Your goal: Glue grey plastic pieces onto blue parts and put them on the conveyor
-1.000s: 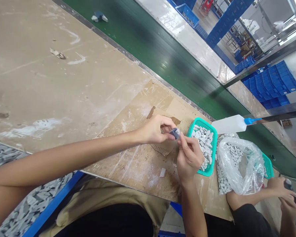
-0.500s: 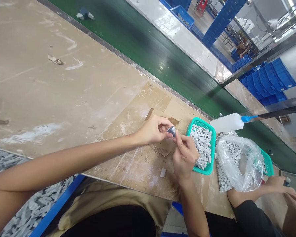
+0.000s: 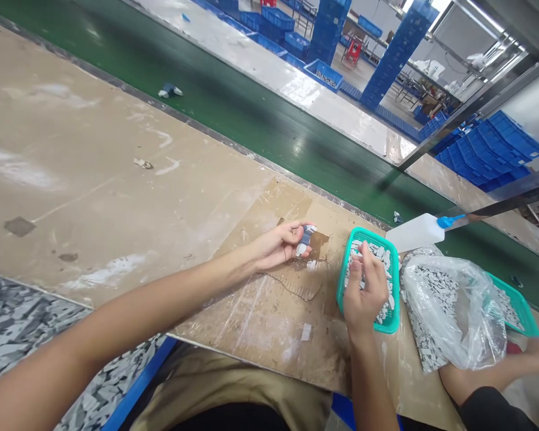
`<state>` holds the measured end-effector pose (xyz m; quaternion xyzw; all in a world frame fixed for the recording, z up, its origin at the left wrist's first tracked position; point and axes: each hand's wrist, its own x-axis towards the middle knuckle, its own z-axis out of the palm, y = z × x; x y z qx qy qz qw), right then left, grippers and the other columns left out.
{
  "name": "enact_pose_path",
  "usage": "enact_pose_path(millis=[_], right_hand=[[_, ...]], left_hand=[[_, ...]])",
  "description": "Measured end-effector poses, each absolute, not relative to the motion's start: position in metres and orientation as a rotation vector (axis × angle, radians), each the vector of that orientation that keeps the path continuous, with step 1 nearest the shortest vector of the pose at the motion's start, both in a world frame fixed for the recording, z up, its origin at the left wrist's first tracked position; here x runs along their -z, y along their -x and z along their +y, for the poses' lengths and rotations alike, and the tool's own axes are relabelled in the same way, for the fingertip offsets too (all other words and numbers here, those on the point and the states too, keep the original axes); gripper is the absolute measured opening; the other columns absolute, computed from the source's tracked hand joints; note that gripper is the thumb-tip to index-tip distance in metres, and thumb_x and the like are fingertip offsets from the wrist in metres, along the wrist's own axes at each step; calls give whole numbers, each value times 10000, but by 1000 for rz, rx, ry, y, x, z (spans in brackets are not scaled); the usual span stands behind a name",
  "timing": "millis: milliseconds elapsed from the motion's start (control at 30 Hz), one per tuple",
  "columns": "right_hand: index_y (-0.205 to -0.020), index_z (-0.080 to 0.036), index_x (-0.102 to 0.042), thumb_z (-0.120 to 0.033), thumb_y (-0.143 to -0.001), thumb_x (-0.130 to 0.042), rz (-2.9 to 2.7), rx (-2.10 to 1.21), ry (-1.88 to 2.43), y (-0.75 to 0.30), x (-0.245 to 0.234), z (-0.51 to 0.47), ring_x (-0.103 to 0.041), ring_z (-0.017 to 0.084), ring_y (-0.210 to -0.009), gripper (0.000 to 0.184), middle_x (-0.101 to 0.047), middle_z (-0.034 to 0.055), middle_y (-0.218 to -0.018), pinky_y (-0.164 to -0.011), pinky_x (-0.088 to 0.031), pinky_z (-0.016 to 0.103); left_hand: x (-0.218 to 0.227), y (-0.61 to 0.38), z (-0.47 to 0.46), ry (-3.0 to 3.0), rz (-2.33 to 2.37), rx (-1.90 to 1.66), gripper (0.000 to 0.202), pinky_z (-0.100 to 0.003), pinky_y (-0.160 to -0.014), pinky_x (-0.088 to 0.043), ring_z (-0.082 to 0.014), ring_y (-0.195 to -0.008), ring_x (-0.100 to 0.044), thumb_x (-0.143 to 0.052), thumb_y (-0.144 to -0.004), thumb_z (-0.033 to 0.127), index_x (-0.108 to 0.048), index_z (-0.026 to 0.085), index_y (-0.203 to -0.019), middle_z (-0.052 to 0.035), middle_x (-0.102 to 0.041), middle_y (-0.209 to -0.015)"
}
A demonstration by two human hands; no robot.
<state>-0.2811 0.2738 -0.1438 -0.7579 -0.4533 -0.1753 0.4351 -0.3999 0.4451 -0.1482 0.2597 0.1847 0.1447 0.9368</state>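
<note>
My left hand (image 3: 279, 244) rests on the taped cardboard sheet (image 3: 269, 299) and pinches a small dark grey and white part (image 3: 304, 238) at its fingertips. My right hand (image 3: 365, 288) reaches into the teal basket (image 3: 344, 269) of small grey-white pieces (image 3: 386, 260), its fingers curled down among them; whether it grips one is hidden. A small white piece (image 3: 311, 264) lies on the cardboard just below the held part.
A white squeeze bottle (image 3: 415, 232) with a blue nozzle lies behind the basket. A clear plastic bag (image 3: 453, 311) of grey pieces sits to the right over a second teal basket (image 3: 516, 305). Another person's arm (image 3: 489, 374) is at lower right. The green conveyor belt (image 3: 269, 114) carries a small part (image 3: 170, 91).
My hands have come apart: the right hand left the held part and moved right into the teal basket. The left hand keeps the part. The camera has tilted up.
</note>
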Motion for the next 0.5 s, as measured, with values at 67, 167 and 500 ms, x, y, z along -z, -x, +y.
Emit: enact_pose_path(millis=[67,167,500], right_hand=[[-1327,-198,-591,-315,-966,-488,-1013,424,1904,273,144,273,-666,227,-981,393,-620,160,-1210,-838,-567,410],[-1336,-192,-577,-391,-963,-465,-820,327,1913,261,145,272,-673,199,-889,437,-544,177,-1272,-767,-578,379],[-1016,-164,-712,-140,-847,-438,-1158,-59,1984,257,115,277,-648,192,-874,323,-693,90,-974,-733,-536,320]], left_hand=[[147,400,449,-518,439,-291,295,-237,-513,-497,-181,-563,-609,-574,-693,8,-548,132,-959,-44,-559,-701],[144,400,453,-518,503,-303,313,-229,-461,-485,-172,-520,-586,-529,-697,1,-521,142,-977,-35,-544,-685],[151,396,469,-371,546,-404,236,-155,-476,-523,-119,-522,-589,-477,-778,-9,-572,116,-954,-47,-562,-684]])
